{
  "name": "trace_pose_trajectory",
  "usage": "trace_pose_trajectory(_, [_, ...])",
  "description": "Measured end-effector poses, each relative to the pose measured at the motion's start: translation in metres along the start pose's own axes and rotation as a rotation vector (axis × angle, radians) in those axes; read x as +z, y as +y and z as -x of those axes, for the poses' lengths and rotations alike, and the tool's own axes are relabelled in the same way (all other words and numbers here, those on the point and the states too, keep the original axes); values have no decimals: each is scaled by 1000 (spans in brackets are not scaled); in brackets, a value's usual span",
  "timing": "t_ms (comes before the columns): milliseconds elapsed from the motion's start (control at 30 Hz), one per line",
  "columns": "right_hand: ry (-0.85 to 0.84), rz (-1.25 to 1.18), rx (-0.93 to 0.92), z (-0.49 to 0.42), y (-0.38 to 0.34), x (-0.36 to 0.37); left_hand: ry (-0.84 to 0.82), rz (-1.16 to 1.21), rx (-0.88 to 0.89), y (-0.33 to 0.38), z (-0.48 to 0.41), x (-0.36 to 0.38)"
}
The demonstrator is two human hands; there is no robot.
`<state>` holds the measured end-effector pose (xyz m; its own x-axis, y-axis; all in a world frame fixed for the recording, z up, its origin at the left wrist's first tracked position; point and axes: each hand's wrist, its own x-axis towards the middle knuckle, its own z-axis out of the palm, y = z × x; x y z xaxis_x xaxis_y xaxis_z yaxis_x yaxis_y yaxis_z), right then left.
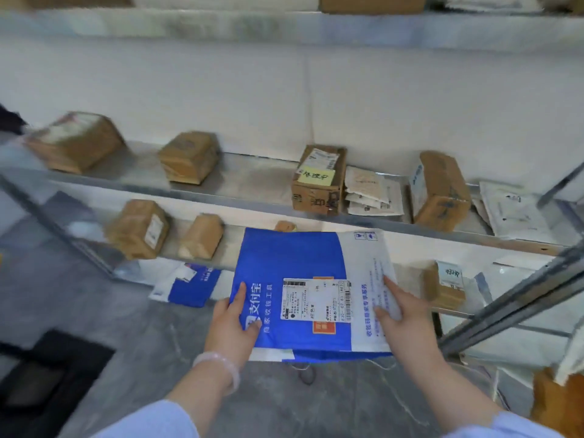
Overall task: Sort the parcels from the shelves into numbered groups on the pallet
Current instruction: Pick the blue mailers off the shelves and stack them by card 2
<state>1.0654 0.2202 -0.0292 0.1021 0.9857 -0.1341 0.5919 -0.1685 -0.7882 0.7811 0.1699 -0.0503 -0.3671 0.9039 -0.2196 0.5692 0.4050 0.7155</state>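
A flat blue and white parcel bag [297, 263] with a white shipping label is held level in front of the metal shelves [252, 197]. My left hand [235, 327] grips its left edge, thumb on top of the blue part. My right hand [399, 314] grips its right white edge, thumb lying on the printed side. A similar blue and white bag [189, 287] lies on the lowest shelf to the left. Brown boxes sit on the shelves, among them one with a yellow note [319, 180].
The middle shelf also holds brown boxes [189, 158] [74, 142] [441, 191] and white mailers [371, 191]. The shelf below carries smaller boxes [139, 229] [444, 284]. A slanted metal shelf post [518, 298] stands at the right. Grey floor lies below, with a dark object [47, 380] at lower left.
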Motion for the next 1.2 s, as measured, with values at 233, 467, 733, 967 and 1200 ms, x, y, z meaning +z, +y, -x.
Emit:
trace_pose_trajectory(233, [-155, 67, -259, 71, -138, 112, 220, 31, -66, -98, 57, -181])
trace_pose_trajectory(467, [-354, 20, -507, 144, -283, 230, 496, 65, -166, -189, 124, -338])
trace_pose_trajectory(733, [-606, -55, -727, 212, -414, 360, 748, 113, -353, -278, 189, -457])
trace_pose_trajectory(967, [-841, -80, -883, 266, -498, 454, 952, 115, -552, -333, 229, -518])
trace_pose_trajectory(1200, [-1045, -18, -1024, 329, -555, 524, 1102, 128, -672, -376, 276, -556])
